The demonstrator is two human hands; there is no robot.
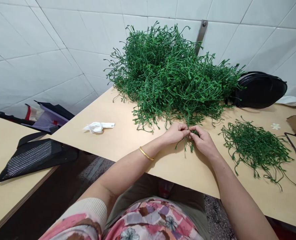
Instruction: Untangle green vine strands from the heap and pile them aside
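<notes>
My left hand (176,133) and my right hand (202,140) meet at the front of a big heap of green artificial plant stems (163,73). Both hands are closed, thumbs and fingertips pinching a small sprig of green artificial stems (188,144) between them. Its loose ends hang below my fingers, just over the table. Exactly how the fingertips grip it is partly hidden. To the right of my right hand lies a smaller, flatter pile of the same green stems (258,146).
A crumpled white strip (97,127) lies left on the wooden table (127,143). Behind the small pile are a black round case (261,89) and a white flower piece (275,126). A black mesh bag (32,156) rests on the other table. Tiled wall stands behind.
</notes>
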